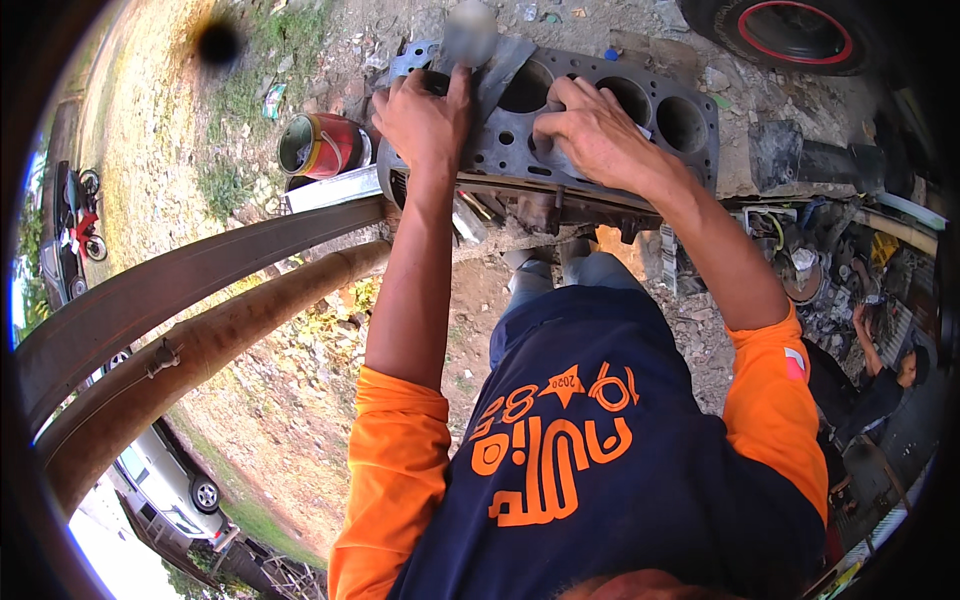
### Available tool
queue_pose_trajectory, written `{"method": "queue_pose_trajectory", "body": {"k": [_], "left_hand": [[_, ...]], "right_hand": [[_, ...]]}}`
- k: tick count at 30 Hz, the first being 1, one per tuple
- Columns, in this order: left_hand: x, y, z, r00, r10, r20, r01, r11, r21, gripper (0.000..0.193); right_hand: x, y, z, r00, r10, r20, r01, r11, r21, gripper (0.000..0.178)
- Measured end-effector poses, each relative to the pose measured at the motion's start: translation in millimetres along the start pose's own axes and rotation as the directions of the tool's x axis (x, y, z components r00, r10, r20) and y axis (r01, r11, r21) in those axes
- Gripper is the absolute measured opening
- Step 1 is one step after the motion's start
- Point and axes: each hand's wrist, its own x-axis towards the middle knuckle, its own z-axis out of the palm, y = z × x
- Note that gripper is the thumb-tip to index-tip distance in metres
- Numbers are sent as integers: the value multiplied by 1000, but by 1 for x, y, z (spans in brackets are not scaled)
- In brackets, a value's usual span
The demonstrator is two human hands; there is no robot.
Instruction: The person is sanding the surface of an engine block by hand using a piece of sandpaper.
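In front of me lies a grey engine block [500, 158] with a row of large round cylinder bores along its flat top face. My left hand [425, 118] rests on its left end, fingers apart and thumb against a dark grey flat strip [508, 72] that lies slantwise over the face. Between two bores, my right hand [597, 135] presses down with bent fingers. A greyish patch shows under that palm; what the fingers hold, if anything, is hidden. The far end of the strip is partly covered by a blurred round spot.
A red bucket [335, 146] stands left of the block. Two long metal beams [200, 265] run out to the left. A wheel with a red rim ring [795, 30] lies far right. Beyond a dark cylindrical part [790, 158], a person [880, 375] sits among scattered machine parts.
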Motion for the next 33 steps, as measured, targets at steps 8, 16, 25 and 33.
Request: {"method": "queue_pose_trajectory", "body": {"k": [8,16,25,33], "left_hand": [[-5,-4,2,996,69,-48,-69,998,-11,59],[-4,-2,2,999,37,-3,-37,999,-29,57],[0,5,-4,1000,-22,10,22,999,-32,61],[-1,1,-2,1000,-16,-12,16,1000,14,56]], "right_hand": [[-37,-19,-7,993,-100,-67,94,991,-96,53],[-46,-23,5,995,-78,-59,74,995,-62,48],[-41,-26,11,980,-69,-189,70,998,-3,40],[-34,-15,17,958,-142,-248,163,984,69,37]]}}
